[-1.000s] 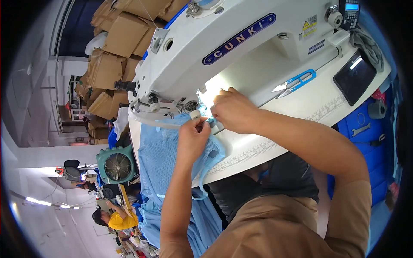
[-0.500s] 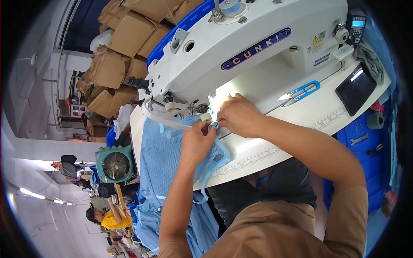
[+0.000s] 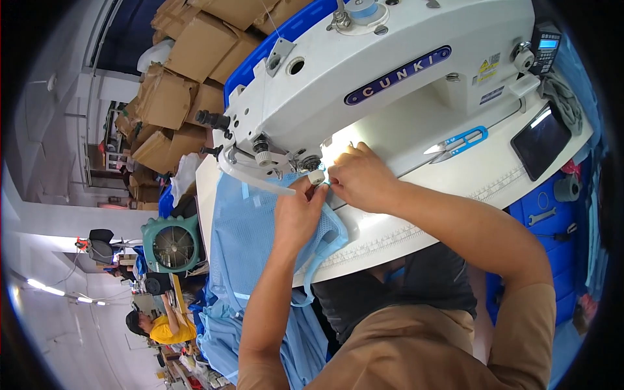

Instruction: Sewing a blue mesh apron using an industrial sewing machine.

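My shirt (image 3: 390, 351): tan-brown, kinda creased
My sleeves (image 3: 525, 322): same tan, short, either side of the shirt
My pants (image 3: 432, 283): dark grey, poking out past the shirt

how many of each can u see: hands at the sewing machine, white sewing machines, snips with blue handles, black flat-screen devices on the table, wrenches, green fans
left hand and right hand: 2
white sewing machine: 1
blue-handled snips: 1
black flat-screen device: 1
wrench: 1
green fan: 1
total: 7

A white table (image 3: 372, 229) carries a sewing machine (image 3: 364, 70), blue fabric (image 3: 250, 218), snips (image 3: 455, 141), a dark-screened device (image 3: 541, 143) and grey cloth (image 3: 563, 101).
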A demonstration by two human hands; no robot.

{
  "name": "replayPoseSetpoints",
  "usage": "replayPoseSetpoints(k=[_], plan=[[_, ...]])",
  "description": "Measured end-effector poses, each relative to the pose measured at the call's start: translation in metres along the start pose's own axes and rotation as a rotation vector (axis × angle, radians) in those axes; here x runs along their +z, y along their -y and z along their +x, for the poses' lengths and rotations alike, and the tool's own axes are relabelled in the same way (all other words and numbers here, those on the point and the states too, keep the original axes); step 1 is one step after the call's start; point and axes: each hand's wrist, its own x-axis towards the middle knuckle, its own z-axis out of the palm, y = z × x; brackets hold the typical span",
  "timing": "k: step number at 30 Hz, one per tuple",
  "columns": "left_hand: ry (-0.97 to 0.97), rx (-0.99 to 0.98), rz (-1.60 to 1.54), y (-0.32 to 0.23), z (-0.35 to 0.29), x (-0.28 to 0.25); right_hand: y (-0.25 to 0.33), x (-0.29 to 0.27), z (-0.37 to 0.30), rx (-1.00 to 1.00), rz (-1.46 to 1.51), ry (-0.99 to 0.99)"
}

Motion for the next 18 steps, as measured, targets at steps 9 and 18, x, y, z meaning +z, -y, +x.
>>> replayPoseSetpoints(k=[9, 18], plan=[[-0.036, 0.036, 0.068, 0.000, 0.003, 0.001, -0.012, -0.002, 0.003, -0.012, 0.041, 0.118], [-0.049, 0.059, 0.184, -0.003, 0.001, -0.001, -0.003, -0.011, 0.006, 0.045, 0.112, 0.118]])
